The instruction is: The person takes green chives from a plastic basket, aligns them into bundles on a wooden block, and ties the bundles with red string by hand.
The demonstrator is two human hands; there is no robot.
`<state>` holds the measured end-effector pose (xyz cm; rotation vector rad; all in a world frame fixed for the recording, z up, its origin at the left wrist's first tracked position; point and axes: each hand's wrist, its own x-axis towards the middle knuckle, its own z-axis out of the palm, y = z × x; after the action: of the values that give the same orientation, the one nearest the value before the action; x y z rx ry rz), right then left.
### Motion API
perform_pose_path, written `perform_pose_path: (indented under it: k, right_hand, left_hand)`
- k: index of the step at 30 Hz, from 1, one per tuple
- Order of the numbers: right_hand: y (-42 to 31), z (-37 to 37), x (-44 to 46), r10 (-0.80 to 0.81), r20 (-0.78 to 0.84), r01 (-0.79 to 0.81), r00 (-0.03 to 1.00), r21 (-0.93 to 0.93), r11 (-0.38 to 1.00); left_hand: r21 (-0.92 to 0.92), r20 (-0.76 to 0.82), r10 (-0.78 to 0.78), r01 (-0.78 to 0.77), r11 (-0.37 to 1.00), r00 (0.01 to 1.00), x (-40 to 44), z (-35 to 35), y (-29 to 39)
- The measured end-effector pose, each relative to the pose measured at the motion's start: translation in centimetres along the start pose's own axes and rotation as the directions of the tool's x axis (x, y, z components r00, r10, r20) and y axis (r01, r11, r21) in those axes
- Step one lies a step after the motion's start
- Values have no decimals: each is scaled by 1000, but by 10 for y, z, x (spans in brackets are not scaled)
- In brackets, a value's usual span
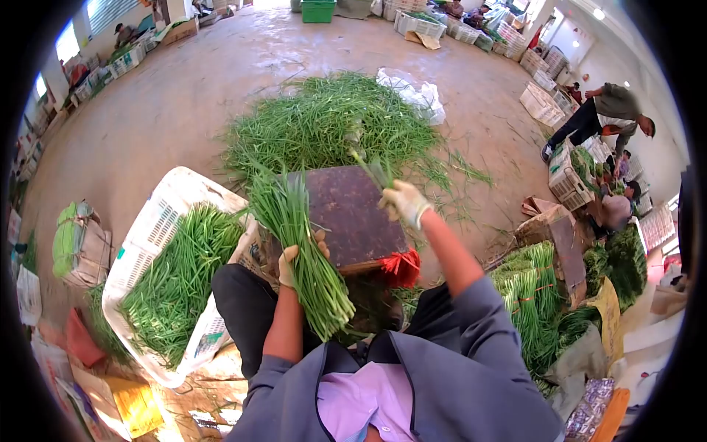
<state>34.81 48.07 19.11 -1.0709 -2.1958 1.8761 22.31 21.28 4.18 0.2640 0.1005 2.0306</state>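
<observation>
My left hand [298, 259], in a light glove, is wrapped round a thick bunch of long green stalks [313, 276], whose leafy ends point away from me over the left side of a dark low table [353, 210]. My right hand [403, 202], also gloved, is closed round a few green stalks [373, 173] above the table's right side. Red ties [401, 269] hang at the table's near right corner. Beyond the table lies a big heap of loose greens [331, 121].
A white crate [177, 214] of stalks stands at my left. Tied bunches [526, 291] lie at my right near a brown box [549, 232]. A white plastic bag [416, 96] is behind the heap. At the far right, a person [615, 107] bends over crates, with others seated nearby.
</observation>
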Motion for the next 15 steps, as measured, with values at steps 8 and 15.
perform_pose_path:
  k: [8, 15]
  right_hand:
    - [78, 114, -62, -97, 319, 190, 943, -277, 942]
    - [38, 117, -76, -564, -103, 398, 819, -607, 688]
  left_hand:
    - [86, -8, -135, 135, 987, 991, -9, 4, -8]
    - [52, 49, -35, 32, 998, 998, -18, 20, -11]
